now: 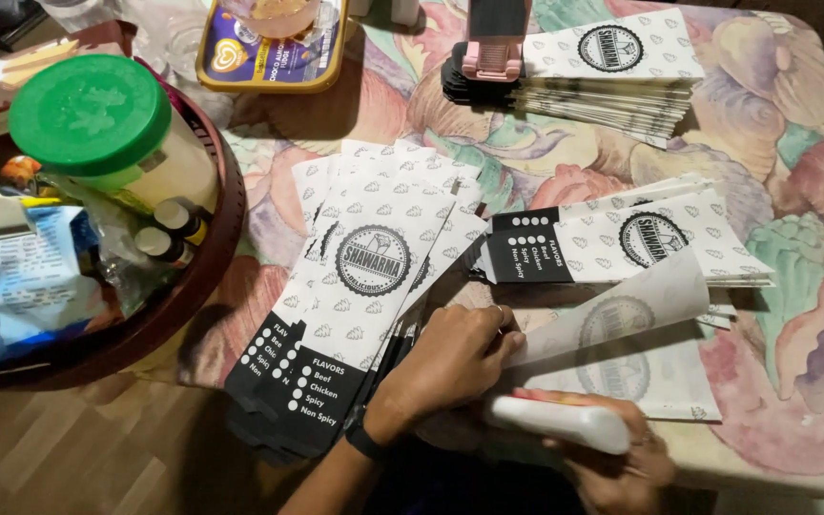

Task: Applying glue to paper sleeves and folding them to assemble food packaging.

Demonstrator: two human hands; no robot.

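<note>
In the head view, a curled white paper sleeve with a round black emblem is pinched at its lower edge by the left hand, whose grip is pressed together on the paper above the flower-patterned desk. A white plastic handheld tool is clasped by the right hand, its grip wrapped round the tool just below the sleeve. A fanned stack of white-and-black paper sleeves is seen left of the hands, and a round brown basket with a green-lidded jar is seen beyond it.
</note>
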